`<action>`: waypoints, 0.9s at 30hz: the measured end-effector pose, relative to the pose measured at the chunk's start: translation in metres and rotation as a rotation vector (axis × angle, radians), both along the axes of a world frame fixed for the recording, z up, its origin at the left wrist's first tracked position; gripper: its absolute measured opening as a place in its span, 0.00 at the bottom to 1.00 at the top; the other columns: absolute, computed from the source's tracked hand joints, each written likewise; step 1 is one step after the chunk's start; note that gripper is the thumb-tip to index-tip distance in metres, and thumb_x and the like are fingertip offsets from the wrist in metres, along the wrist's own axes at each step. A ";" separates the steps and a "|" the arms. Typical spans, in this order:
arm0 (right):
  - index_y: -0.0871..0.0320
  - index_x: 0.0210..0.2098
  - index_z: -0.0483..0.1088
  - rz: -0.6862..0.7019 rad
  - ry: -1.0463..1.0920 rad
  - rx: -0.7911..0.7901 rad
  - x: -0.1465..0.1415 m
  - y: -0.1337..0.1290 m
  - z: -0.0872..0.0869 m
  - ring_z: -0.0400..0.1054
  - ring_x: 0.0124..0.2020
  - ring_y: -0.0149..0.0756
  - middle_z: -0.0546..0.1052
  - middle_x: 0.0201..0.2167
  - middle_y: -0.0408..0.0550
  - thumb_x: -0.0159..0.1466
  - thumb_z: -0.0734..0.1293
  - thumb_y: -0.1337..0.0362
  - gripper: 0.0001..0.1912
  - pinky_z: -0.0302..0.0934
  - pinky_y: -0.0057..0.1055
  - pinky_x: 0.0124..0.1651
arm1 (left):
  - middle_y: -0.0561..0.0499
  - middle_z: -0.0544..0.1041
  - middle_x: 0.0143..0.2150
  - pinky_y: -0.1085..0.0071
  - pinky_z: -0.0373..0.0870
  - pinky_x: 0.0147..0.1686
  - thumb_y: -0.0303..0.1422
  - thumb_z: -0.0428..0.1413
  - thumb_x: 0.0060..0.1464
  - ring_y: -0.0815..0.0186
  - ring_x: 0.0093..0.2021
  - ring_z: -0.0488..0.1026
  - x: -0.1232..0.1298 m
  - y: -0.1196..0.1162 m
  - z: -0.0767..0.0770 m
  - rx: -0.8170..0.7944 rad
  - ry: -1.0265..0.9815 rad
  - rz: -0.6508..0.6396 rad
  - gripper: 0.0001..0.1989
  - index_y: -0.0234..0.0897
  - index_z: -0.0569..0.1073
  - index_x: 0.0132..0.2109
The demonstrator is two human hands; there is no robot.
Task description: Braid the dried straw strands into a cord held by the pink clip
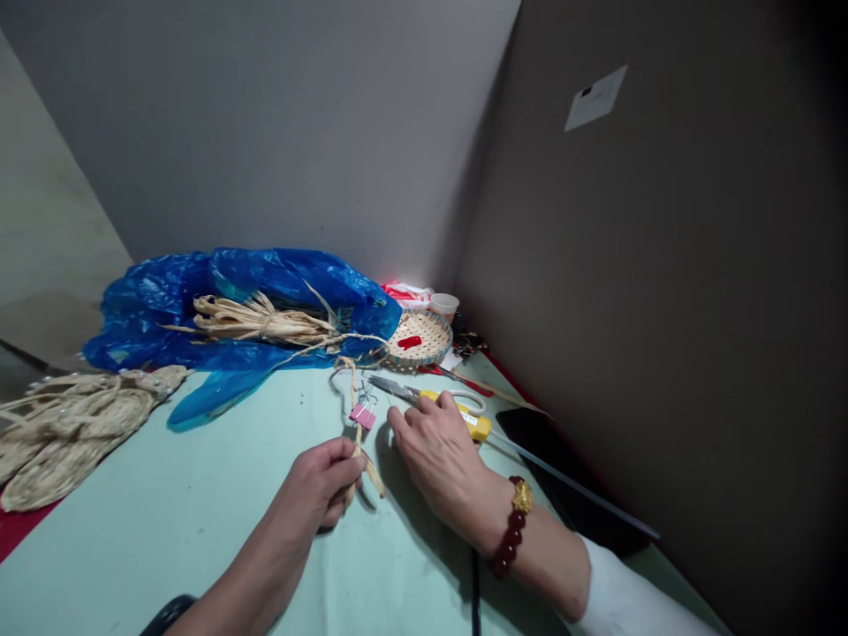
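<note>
My left hand [335, 477] pinches a strand of straw cord [359, 435] between thumb and fingers, with loose ends sticking out beside the thumb. A pink binder clip [362, 416] grips this cord just beyond the fingertips. From the clip the cord runs on in a curve towards the back. My right hand [441, 450], a beaded bracelet on its wrist, is bent palm down over a yellow tool, seemingly a glue gun [478, 427], with a long translucent stick behind it. Scissors [392, 387] with grey blades lie just past its fingers. Whether those fingers hold anything is hidden.
A blue plastic bag [298, 265] at the back carries a bundle of dry straw [258, 320]. Right of it are a round woven tray [434, 340] with a red item, a paper cup [444, 305] and red-handled scissors [473, 385]. Woven straw pieces [93, 433] lie left. Walls bound the table.
</note>
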State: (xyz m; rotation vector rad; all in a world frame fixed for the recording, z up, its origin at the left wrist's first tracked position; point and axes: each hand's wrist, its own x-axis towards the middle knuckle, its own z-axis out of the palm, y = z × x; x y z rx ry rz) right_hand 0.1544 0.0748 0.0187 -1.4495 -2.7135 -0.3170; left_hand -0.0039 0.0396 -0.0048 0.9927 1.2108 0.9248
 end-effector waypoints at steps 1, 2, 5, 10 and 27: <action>0.61 0.34 0.67 0.010 0.045 -0.022 0.000 0.000 0.000 0.66 0.35 0.44 0.74 0.27 0.51 0.61 0.60 0.75 0.06 0.50 0.38 0.37 | 0.63 0.53 0.19 0.74 0.35 0.18 0.38 0.56 0.50 0.77 0.18 0.40 -0.001 0.000 -0.001 0.003 -0.004 -0.009 0.13 0.37 0.62 0.27; 0.61 0.35 0.66 0.017 0.132 -0.056 0.002 0.000 0.002 0.66 0.35 0.43 0.75 0.28 0.51 0.60 0.60 0.76 0.07 0.50 0.36 0.37 | 0.63 0.53 0.19 0.74 0.35 0.18 0.38 0.56 0.50 0.77 0.18 0.40 -0.001 0.001 -0.002 0.006 -0.006 -0.016 0.12 0.36 0.63 0.27; 0.59 0.41 0.63 0.028 0.592 -0.264 0.015 0.001 0.010 0.66 0.31 0.35 0.75 0.30 0.46 0.62 0.57 0.75 0.10 0.53 0.30 0.34 | 0.63 0.53 0.20 0.74 0.34 0.18 0.38 0.56 0.50 0.77 0.18 0.40 -0.002 0.000 -0.002 0.011 -0.021 -0.026 0.12 0.35 0.64 0.28; 0.58 0.40 0.62 -0.028 0.998 -0.543 0.023 -0.009 0.011 0.64 0.29 0.31 0.73 0.32 0.43 0.64 0.57 0.69 0.06 0.54 0.27 0.32 | 0.62 0.53 0.21 0.75 0.34 0.19 0.38 0.58 0.50 0.77 0.19 0.40 0.000 -0.004 0.004 -0.009 -0.063 -0.003 0.13 0.35 0.64 0.28; 0.57 0.37 0.64 0.005 1.098 -0.881 0.012 -0.023 -0.002 0.63 0.26 0.31 0.77 0.28 0.46 0.64 0.59 0.66 0.04 0.53 0.25 0.28 | 0.51 0.74 0.26 0.75 0.35 0.18 0.37 0.57 0.51 0.78 0.18 0.43 -0.001 -0.001 0.004 -0.036 -0.017 -0.087 0.10 0.31 0.71 0.32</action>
